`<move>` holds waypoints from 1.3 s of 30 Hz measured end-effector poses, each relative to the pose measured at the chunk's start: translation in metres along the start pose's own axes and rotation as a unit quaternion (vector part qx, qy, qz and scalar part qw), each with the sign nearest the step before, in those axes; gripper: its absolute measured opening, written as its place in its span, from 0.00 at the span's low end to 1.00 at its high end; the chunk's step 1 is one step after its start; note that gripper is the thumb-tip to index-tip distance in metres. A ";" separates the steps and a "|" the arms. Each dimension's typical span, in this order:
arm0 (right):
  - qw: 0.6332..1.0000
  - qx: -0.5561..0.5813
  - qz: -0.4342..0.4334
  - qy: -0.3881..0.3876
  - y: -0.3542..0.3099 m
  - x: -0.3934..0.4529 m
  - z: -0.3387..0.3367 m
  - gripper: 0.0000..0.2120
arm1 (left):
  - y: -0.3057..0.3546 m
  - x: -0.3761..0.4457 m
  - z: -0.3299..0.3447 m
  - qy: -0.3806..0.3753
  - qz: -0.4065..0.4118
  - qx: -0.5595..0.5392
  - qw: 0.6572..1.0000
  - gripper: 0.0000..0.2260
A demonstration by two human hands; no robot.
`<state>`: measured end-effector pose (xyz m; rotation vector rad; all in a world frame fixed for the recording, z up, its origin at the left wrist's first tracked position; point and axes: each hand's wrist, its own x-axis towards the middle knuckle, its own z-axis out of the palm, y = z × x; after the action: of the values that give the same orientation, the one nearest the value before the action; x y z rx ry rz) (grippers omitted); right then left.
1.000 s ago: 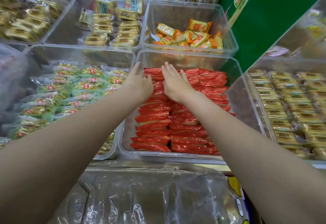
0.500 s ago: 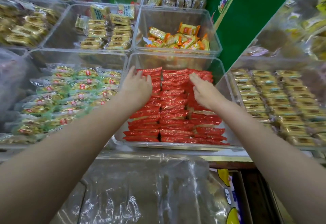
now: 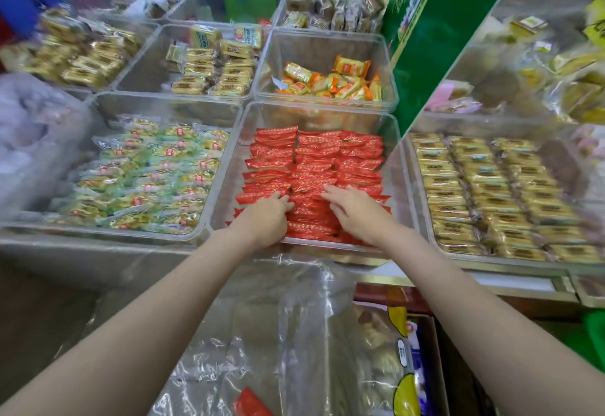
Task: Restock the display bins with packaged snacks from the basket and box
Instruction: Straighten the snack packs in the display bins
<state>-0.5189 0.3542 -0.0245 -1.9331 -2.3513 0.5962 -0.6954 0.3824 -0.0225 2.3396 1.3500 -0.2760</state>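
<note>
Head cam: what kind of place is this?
Most likely a shop's bulk-snack display. Clear plastic bins sit side by side, each sorted by product: red packets, green-wrapped packets, gold bars. Both hands rest on the red ones.

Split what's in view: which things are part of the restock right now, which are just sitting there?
In play: left hand and right hand on red packets in clear bin; spare red packet.
Idle: orange snacks, green packets, green carton.

Shop: display bins (image 3: 397, 140) of packaged snacks (image 3: 314, 167)
</note>
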 end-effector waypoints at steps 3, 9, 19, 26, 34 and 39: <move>0.996 0.023 -0.001 0.090 0.004 0.025 -0.004 0.16 | 0.002 0.002 0.002 0.035 -0.019 -0.017 0.999 0.20; 0.997 -0.042 0.025 0.067 0.010 0.053 0.005 0.08 | -0.001 0.018 -0.001 0.143 0.045 0.053 0.987 0.20; 0.991 0.039 0.021 0.127 0.020 0.059 -0.008 0.11 | -0.012 0.026 -0.011 0.099 0.077 0.064 0.990 0.17; 0.994 -0.027 0.058 0.092 0.023 0.066 0.010 0.05 | -0.013 0.040 -0.022 0.154 -0.012 -0.048 0.987 0.17; 0.993 -0.036 0.013 0.111 0.028 0.069 0.004 0.16 | -0.007 0.062 -0.011 0.045 0.034 0.103 0.993 0.25; 0.989 -0.050 0.067 0.125 0.034 0.073 0.002 0.09 | -0.002 0.067 -0.007 0.034 0.050 0.094 0.994 0.25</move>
<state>-0.5042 0.4284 -0.0519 -2.0811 -2.1504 0.2280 -0.6637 0.4390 -0.0416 2.5856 1.2808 -0.3087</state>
